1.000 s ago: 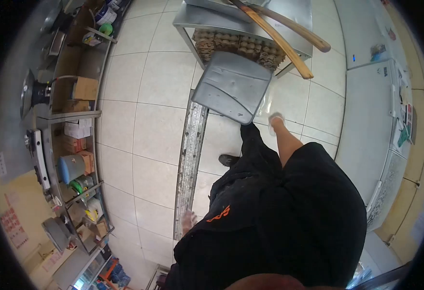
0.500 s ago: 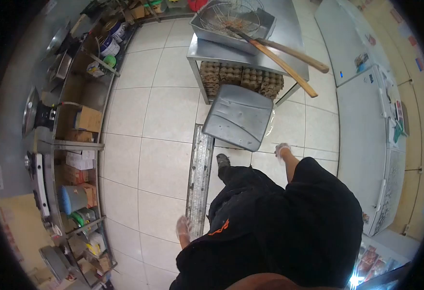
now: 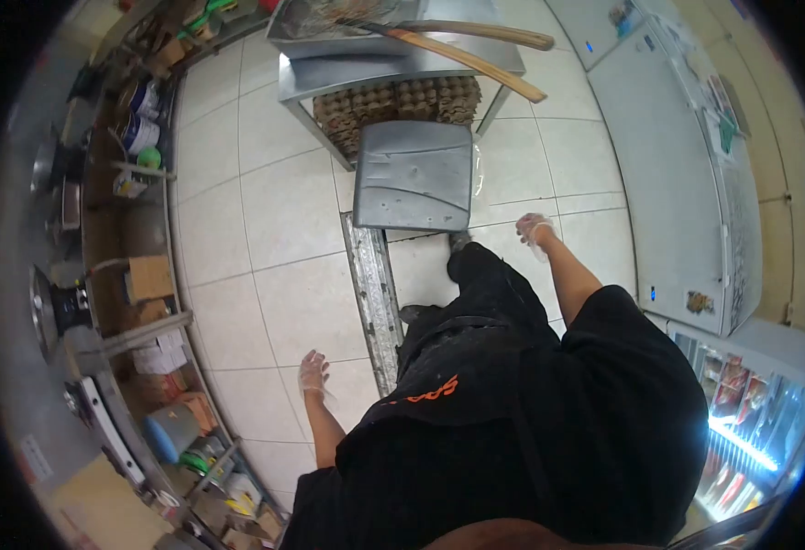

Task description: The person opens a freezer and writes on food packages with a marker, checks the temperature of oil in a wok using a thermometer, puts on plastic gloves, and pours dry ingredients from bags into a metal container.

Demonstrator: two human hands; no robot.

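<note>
Both of my hands wear clear plastic gloves and hold nothing. My left hand (image 3: 314,374) hangs in the air at the lower left, over the floor tiles, its fingers a little apart. Farther forward, my right hand (image 3: 535,229) hangs over the tiles with loosely bent, parted fingers. It is nearest to a grey square thing (image 3: 414,176) that looks like a stool seat with a creased top, but does not touch it. My foot (image 3: 459,240) in a dark shoe shows just below that grey thing.
Behind stands a metal table (image 3: 357,78) bearing a metal tray (image 3: 306,41) and wooden-handled tools (image 3: 476,66). Stacked egg trays (image 3: 402,103) sit beneath. A metal floor drain cover (image 3: 373,293) runs ahead. Shelves (image 3: 141,335) line the left; a white freezer (image 3: 668,183) and lit display fridge (image 3: 742,412) line the right.
My view has turned and moved forward, so the table and grey thing sit higher and farther left. My left hand has swung forward; the other foot now leads.
</note>
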